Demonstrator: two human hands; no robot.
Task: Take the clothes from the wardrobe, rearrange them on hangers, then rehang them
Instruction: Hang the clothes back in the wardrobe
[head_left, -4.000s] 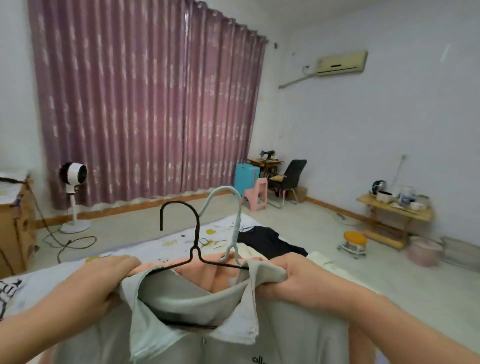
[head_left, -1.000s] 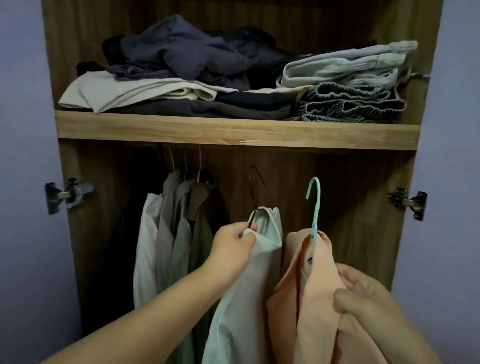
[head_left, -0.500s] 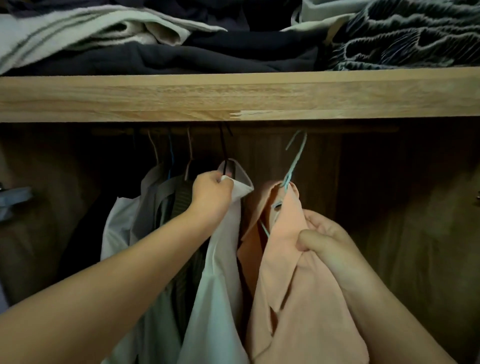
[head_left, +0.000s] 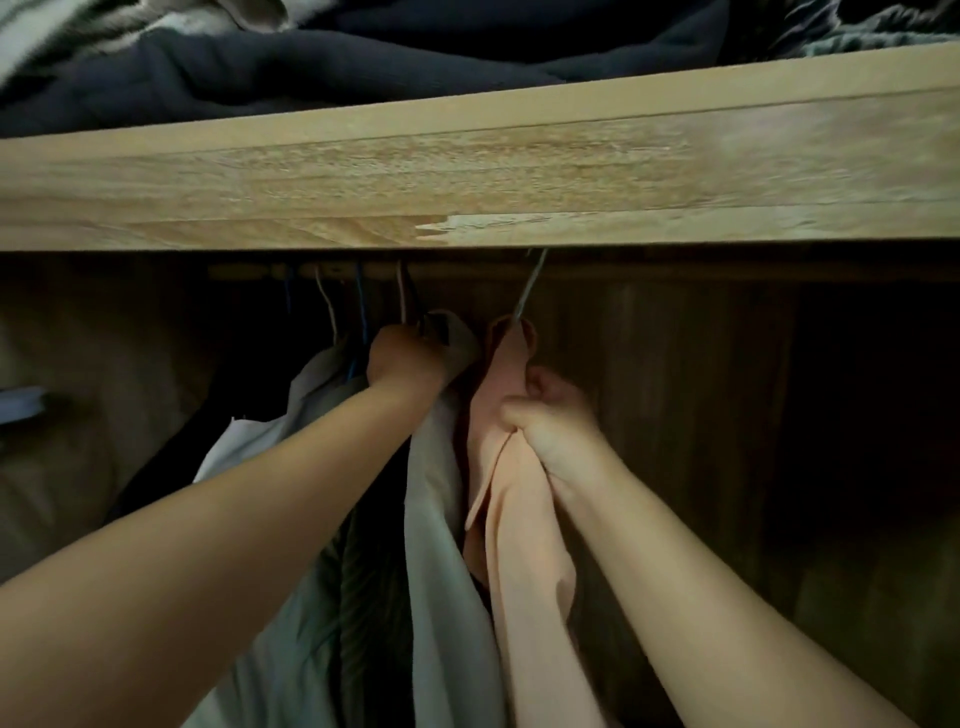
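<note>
While both arms reach under the shelf: rehanging is the step in hand, as I judge it.
Hung clothes: already on the rail, at the left.
Left hand: fingers curled round the neck of the pale shirt, close under the rail; its hook is too dark to trace.
Right hand: fist bunching the peach shirt below its collar.
Pale hanger hook: rising to the shelf edge, top hidden.
Next: seat each hook on the rail, then let go.
</note>
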